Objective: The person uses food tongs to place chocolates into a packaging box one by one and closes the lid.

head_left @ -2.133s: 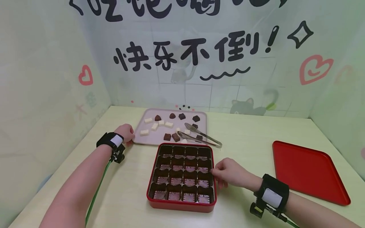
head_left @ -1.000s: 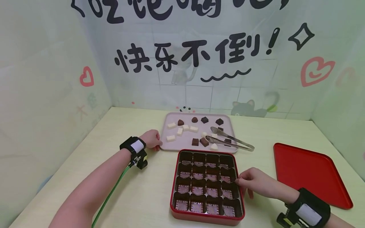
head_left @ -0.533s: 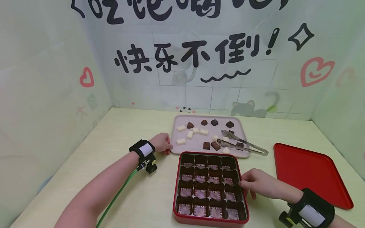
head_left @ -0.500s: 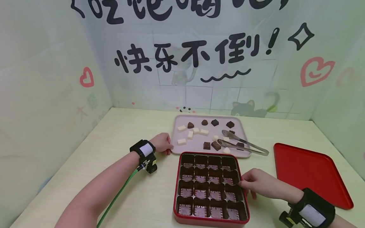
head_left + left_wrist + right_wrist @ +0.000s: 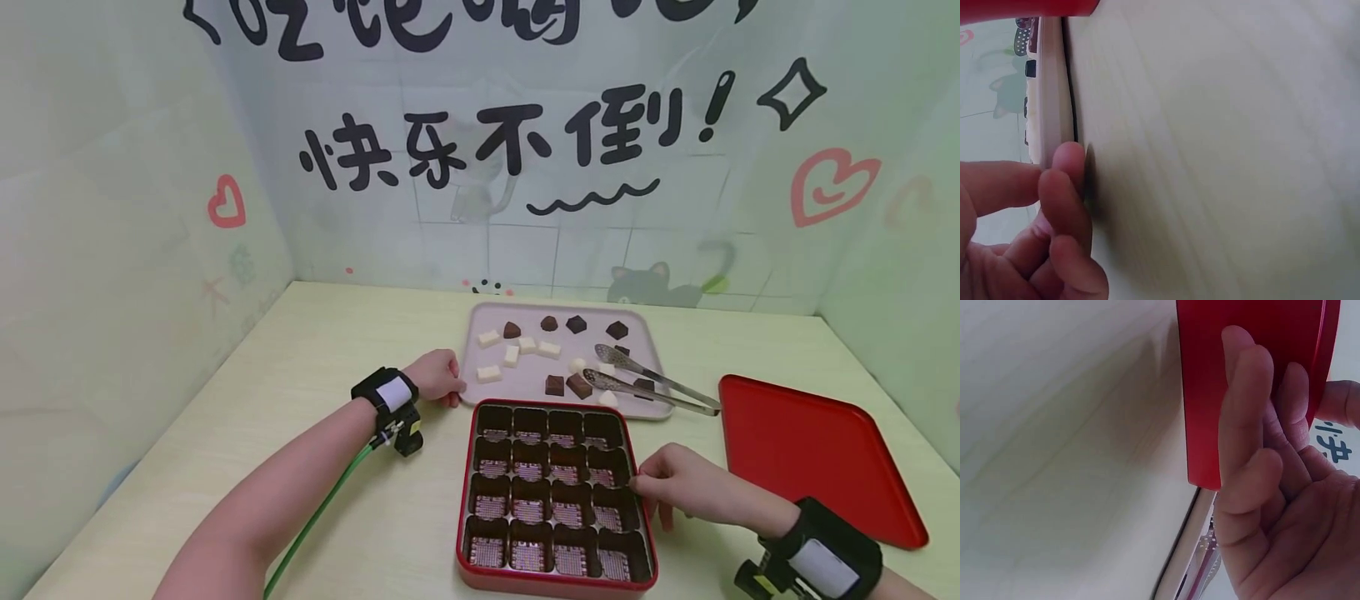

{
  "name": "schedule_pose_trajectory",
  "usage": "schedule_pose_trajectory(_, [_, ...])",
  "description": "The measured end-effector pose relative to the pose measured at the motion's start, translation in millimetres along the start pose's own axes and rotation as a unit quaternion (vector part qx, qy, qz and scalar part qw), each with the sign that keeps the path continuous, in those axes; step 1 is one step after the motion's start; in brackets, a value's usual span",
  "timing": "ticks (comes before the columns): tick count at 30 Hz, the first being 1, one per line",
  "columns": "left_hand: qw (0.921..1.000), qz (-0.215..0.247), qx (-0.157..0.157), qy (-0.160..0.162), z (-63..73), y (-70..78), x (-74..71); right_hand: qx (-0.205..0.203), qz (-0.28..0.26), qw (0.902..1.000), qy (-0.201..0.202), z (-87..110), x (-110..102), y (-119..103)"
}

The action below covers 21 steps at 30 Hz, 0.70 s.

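My left hand (image 5: 437,377) pinches the near left corner of a pale pink tray (image 5: 480,313) between thumb and fingers. Several white chocolates (image 5: 549,350) and dark chocolates (image 5: 555,385) lie on that tray. A pair of metal tongs (image 5: 660,387) rests across its right side, handle end sticking out past the edge. In front stands a red square box (image 5: 555,585) with a brown divided insert, its compartments bare. My right hand (image 5: 686,485) holds the box's right wall; in the right wrist view the thumb is over the rim (image 5: 1319,359) and the fingers lie along the outside.
A red lid-like tray (image 5: 821,462) lies flat at the right of the pale wooden table (image 5: 360,325). Printed curtains (image 5: 360,242) enclose the back and sides. A green cable (image 5: 318,510) runs from the left wrist camera.
The pink tray, with chocolates and tongs, has slid right along with my left hand. The red box and right hand also shifted right, then stayed nearly still over the last half second.
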<state>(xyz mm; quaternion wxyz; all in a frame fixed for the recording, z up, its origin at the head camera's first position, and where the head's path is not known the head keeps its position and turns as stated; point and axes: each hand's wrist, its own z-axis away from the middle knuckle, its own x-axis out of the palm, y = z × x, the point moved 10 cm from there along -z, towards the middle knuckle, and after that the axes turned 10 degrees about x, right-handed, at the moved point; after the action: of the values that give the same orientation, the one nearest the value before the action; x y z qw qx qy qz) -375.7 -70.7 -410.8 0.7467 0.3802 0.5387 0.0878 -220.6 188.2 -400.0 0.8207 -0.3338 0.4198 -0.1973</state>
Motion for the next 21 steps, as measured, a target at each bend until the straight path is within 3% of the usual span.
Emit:
schedule_pose_trajectory(3, [0.9973,-0.071,0.014,0.009,3.5,3.3,-7.4,-0.012,0.013,0.9998,0.002,1.4,-5.0,-3.6])
schedule_pose_trajectory(6, [0.9886,-0.134,0.059,0.033,19.1,18.2,-19.6,-0.026,0.075,0.9947,0.066,1.8,-27.7,-9.0])
schedule_pose_trajectory(7, [0.9876,-0.131,0.077,0.037,27.2,24.2,-22.3,-0.03,0.108,0.9881,0.105,1.4,-39.4,-11.1])
schedule_pose_trajectory(9, [0.9868,-0.093,0.129,0.033,46.2,38.1,-22.4,-0.034,0.176,0.9651,0.191,0.7,-65.7,-14.4])
schedule_pose_trajectory(12, [0.9823,0.001,0.187,-0.017,73.9,52.8,-7.9,-0.034,0.251,0.9255,0.281,-3.6,-97.7,-14.0])
schedule_pose_trajectory(14, [0.9766,0.033,0.206,-0.05,87.5,58.4,3.4,-0.035,0.279,0.9143,0.292,-11.5,-108.2,-10.0])
schedule_pose_trajectory(16, [0.9727,0.039,0.219,-0.067,95.2,62.5,12.3,-0.032,0.302,0.9104,0.281,-21.5,-112.2,-3.9])
schedule_pose_trajectory(21, [0.9706,0.011,0.226,-0.081,96.1,66.3,27.2,-0.018,0.331,0.9096,0.25,-43.1,-109.5,11.8])
